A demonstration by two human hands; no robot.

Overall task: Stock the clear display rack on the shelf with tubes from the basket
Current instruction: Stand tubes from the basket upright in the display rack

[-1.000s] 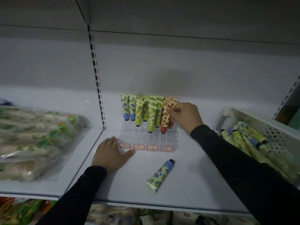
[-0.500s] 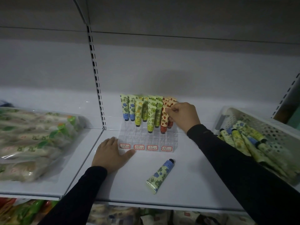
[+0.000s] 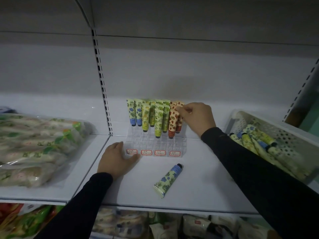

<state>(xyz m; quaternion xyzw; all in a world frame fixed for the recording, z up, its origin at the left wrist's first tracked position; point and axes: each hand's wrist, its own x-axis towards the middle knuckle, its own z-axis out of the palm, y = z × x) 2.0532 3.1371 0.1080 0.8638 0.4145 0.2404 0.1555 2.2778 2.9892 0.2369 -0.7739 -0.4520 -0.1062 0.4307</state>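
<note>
The left hand (image 3: 117, 158) lies flat and empty on the shelf (image 3: 198, 187) at the clear rack's (image 3: 155, 144) front-left corner. A loose blue-flowered tube (image 3: 168, 180) lies toward the shelf's front edge, cap pointing at the rack, nearer the left hand. The right hand (image 3: 196, 118) pinches a strawberry-print tube (image 3: 172, 121) standing cap-down in the rack's rightmost column; the basket (image 3: 276, 128) sits at the shelf's right end.
</note>
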